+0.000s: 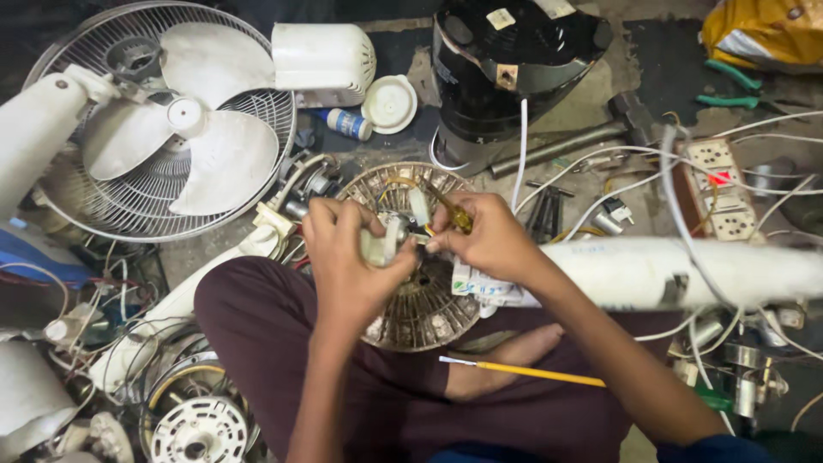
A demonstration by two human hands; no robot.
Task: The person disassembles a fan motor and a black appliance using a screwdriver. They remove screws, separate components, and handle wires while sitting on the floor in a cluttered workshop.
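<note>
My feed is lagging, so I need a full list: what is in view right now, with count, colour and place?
fan with guard and blades: one, white, upper left
round motor core: one, grey-brown, centre, on the lap
small white part: one, in left hand
screwdriver: one, yellow handle, in right hand
black housing: one, top centre
socket board: one, cream, right
white tube: one, right of centre
thin stick: one, yellow, lower centre
pliers: green handles, upper right
round cap: one, white, top centre
left hand: gripping the part
right hand: gripping the screwdriver
</note>
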